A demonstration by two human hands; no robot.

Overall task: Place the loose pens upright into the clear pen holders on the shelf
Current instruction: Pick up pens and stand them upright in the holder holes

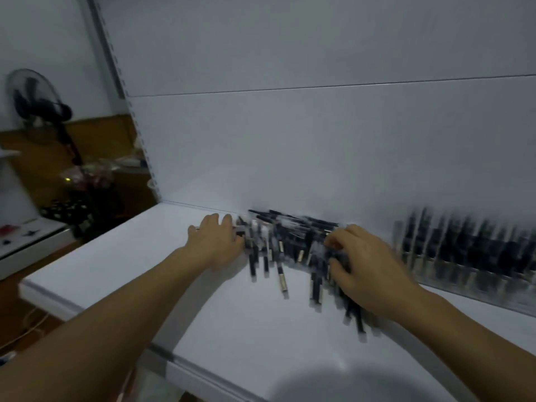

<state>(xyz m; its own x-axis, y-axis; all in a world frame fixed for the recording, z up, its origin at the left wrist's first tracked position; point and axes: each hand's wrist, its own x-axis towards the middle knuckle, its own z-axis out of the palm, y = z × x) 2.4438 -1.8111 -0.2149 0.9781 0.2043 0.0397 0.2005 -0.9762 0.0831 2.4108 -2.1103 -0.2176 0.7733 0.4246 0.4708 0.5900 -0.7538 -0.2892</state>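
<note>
A heap of loose black pens (pixel 285 242) lies on the white shelf (pixel 232 329) against the back panel; the frame is blurred by motion. My left hand (pixel 216 242) lies flat at the heap's left edge, fingers straight and touching the pens. My right hand (pixel 368 266) sits on the heap's right side with its fingers curled round a bundle of several pens (pixel 352 309) that stick out toward me. The clear pen holders (pixel 464 256) stand in a row at the right, filled with upright black pens.
The shelf's front edge (pixel 174 361) runs diagonally at lower left. Beyond the shelf's left end stand a black pedestal fan (pixel 37 103), a cluttered dark pile (pixel 87 192) and a white counter (pixel 26 239). A round shadow covers the shelf's bottom middle.
</note>
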